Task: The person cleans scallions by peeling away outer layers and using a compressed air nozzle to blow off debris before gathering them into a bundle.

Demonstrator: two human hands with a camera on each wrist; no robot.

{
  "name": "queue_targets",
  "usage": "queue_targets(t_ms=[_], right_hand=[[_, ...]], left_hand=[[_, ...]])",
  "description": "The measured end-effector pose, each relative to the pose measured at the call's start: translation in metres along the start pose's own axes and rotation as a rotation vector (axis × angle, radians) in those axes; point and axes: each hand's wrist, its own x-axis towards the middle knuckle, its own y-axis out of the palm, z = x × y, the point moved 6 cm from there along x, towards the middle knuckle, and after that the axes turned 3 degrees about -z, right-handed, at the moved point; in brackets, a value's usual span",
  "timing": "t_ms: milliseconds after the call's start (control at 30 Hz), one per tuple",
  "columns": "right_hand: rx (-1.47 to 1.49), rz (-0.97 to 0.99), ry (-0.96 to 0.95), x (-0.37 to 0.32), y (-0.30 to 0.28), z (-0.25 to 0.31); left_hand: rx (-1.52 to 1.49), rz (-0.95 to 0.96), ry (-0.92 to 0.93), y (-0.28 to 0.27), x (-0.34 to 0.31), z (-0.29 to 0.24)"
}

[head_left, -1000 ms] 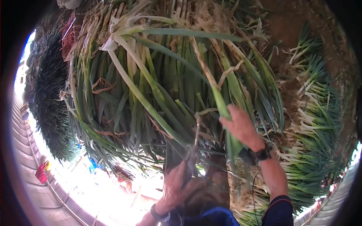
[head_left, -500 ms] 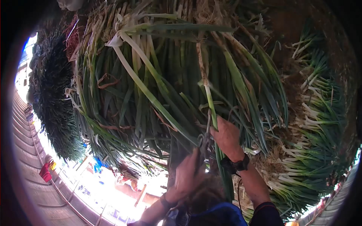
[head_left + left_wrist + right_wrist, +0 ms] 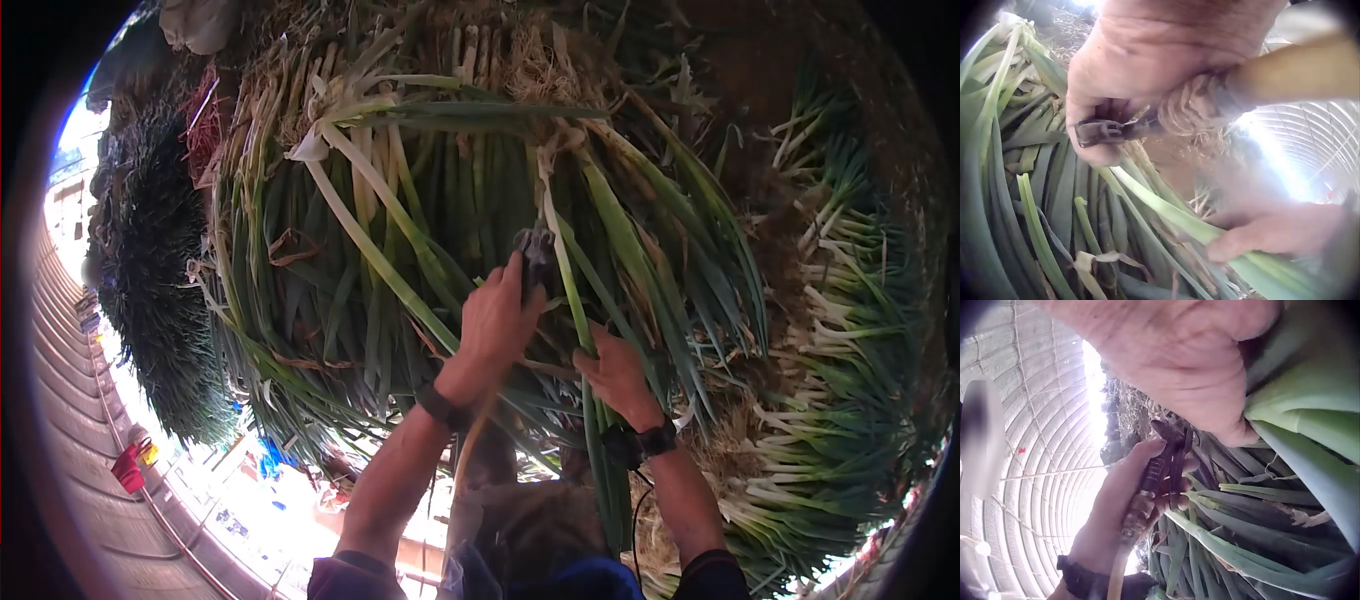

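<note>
My left hand (image 3: 495, 325) grips a dark handheld tool (image 3: 537, 250) with a ribbed fitting and a yellowish hose (image 3: 1304, 69) running back from it. The tool's head is beside the pale upper part of a green onion stalk (image 3: 566, 275). My right hand (image 3: 617, 375) pinches that stalk lower down, its green leaves trailing below the hand. In the left wrist view the right hand (image 3: 1275, 234) has the stalk between thumb and fingers. In the right wrist view my palm (image 3: 1179, 356) hides part of the leaves, and the left hand (image 3: 1116, 490) is beyond it.
Under both hands lies a large heap of green onions (image 3: 340, 250), roots at the far side. More onions (image 3: 835, 360) lie in a row on the right, and a dark leafy pile (image 3: 155, 260) stands on the left. A red item (image 3: 128, 468) is at the lower left.
My left hand has moved up and forward with the tool to the stalk's upper part. The right hand has come left and slightly closer to the body, with the stalk now more upright.
</note>
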Motion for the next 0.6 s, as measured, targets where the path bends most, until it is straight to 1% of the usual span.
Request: queue_targets(t_ms=[33, 100, 133, 200, 233, 300, 367, 433, 500, 567, 600], right_hand=[[0.000, -0.004, -0.002, 0.001, -0.002, -0.003], [-0.063, 0.090, 0.105, 0.002, 0.000, -0.015], [-0.066, 0.086, 0.110, 0.000, -0.003, -0.014], [0.129, 0.109, 0.127, -0.006, -0.008, -0.004], [0.129, 0.104, 0.128, -0.009, -0.014, 0.011], [0.371, 0.207, 0.128, -0.023, -0.024, 0.060], [0.526, 0.306, 0.074, -0.038, -0.022, 0.106], [0.566, 0.335, -0.138, -0.055, -0.012, 0.147], [0.586, 0.197, -0.292, -0.057, 0.008, 0.176], [0.593, 0.114, -0.277, -0.035, 0.031, 0.187], [0.542, 0.115, -0.273, -0.020, 0.050, 0.189]], left_hand=[[0.001, -0.001, 0.004, 0.001, 0.012, 0.002], [0.096, -0.081, 0.072, -0.003, 0.033, 0.002], [0.092, -0.077, 0.075, -0.006, 0.037, 0.002], [-0.179, -0.056, -0.086, -0.018, 0.043, 0.013], [-0.179, -0.054, -0.081, -0.025, 0.035, 0.016], [-0.255, -0.170, -0.097, -0.046, -0.007, 0.026], [-0.288, -0.024, -0.231, -0.060, -0.062, 0.033], [-0.367, 0.149, -0.191, -0.069, -0.117, 0.036], [-0.272, 0.008, -0.240, -0.089, -0.157, 0.036], [-0.386, -0.343, -0.351, -0.099, -0.194, 0.079], [-0.408, -0.336, -0.514, -0.112, -0.201, 0.077]])
